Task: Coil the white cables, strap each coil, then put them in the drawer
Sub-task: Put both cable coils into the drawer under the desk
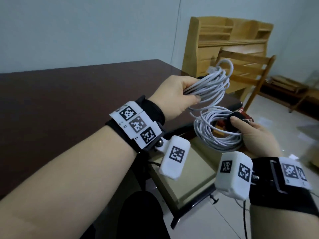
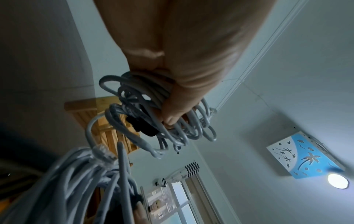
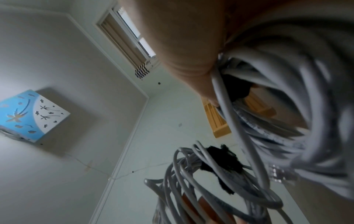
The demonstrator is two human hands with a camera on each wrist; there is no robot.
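Above the open drawer (image 1: 188,176), two white coils hang in the air, one per hand. Left hand (image 1: 174,94) has its fingers curled round the upper coil (image 1: 212,83); right hand (image 1: 255,135) grips the lower coil (image 1: 219,135), thumb on its black strap (image 1: 236,116). Only the wrist views show the upper coil's own strap (image 2: 142,126) and a clear plug (image 2: 101,151). Beside them stands a dark table (image 1: 69,104).
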